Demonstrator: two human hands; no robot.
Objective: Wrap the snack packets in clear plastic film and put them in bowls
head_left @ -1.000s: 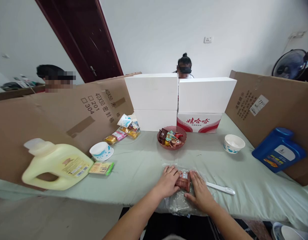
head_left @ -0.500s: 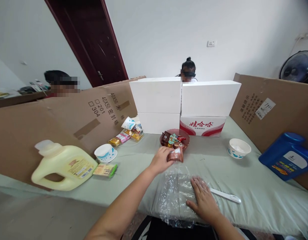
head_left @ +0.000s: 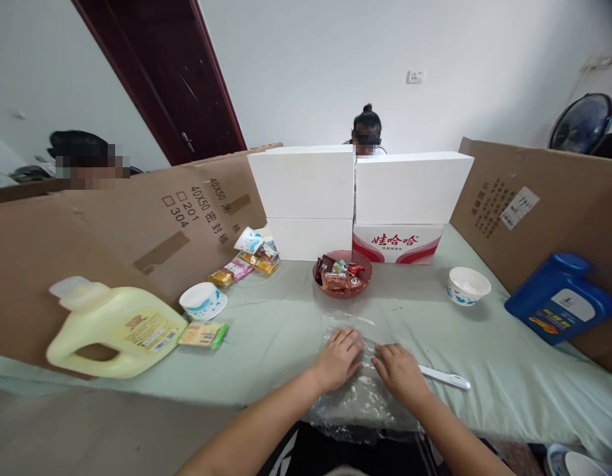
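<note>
Head view: left hand and right hand, fingers spread, press flat on the clear plastic bag, near the red snack bowl.

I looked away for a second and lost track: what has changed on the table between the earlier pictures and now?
The brown snack packet left the clear plastic bag: the left hand carried it forward to the red bowl, let go, and came back empty onto the bag. The right hand stayed on the bag. The yellow jug, paper bowls and white stick did not move.
</note>
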